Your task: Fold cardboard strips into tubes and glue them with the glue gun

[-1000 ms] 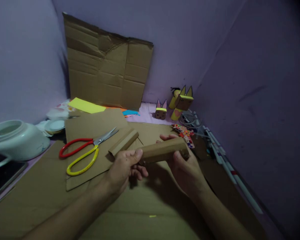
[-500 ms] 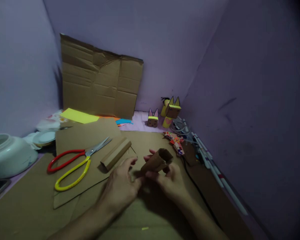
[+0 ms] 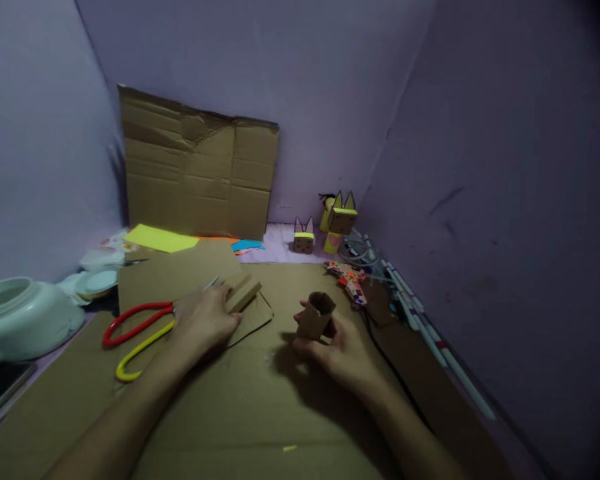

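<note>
A cardboard-covered table (image 3: 220,413) stood in a corner between pale purple walls (image 3: 320,87). Two cardboard tubes were there: one (image 3: 314,320) stood upright in the right hand (image 3: 343,350), the other (image 3: 244,293) lay slanted under the left hand (image 3: 205,320), whose fingers touched it; whether they gripped it, I cannot tell. There were one pair of scissors (image 3: 137,327), one white pot (image 3: 30,320) and one glue gun (image 3: 350,280).
</note>
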Action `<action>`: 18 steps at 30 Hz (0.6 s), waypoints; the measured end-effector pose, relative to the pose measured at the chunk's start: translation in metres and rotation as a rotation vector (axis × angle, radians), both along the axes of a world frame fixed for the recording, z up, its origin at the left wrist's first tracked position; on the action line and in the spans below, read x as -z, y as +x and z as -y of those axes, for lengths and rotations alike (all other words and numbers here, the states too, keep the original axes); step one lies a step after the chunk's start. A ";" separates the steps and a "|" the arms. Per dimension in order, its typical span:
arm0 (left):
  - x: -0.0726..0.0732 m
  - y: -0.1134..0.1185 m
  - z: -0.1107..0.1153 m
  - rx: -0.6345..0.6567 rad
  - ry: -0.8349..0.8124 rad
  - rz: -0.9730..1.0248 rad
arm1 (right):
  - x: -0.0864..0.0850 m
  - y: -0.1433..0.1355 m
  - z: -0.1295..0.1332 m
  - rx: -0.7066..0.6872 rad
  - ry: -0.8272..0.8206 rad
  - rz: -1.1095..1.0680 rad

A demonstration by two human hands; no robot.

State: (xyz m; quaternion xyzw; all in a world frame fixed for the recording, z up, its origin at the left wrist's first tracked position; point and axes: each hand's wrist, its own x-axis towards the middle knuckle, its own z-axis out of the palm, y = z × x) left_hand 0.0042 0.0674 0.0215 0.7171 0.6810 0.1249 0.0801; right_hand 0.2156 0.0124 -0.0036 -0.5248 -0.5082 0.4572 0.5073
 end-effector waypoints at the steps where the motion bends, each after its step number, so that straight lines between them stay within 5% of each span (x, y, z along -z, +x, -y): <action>1: -0.002 0.002 0.005 0.012 0.003 0.090 | -0.001 0.000 0.000 0.001 0.002 0.006; 6: 0.002 0.026 0.034 0.241 -0.083 0.868 | 0.002 0.003 0.002 -0.039 0.035 0.032; 12: 0.031 0.040 0.045 0.446 -0.200 0.883 | 0.023 0.004 0.003 -0.189 0.114 0.072; 18: 0.032 0.032 0.038 0.550 -0.110 0.781 | 0.024 0.005 0.002 -0.236 0.121 0.097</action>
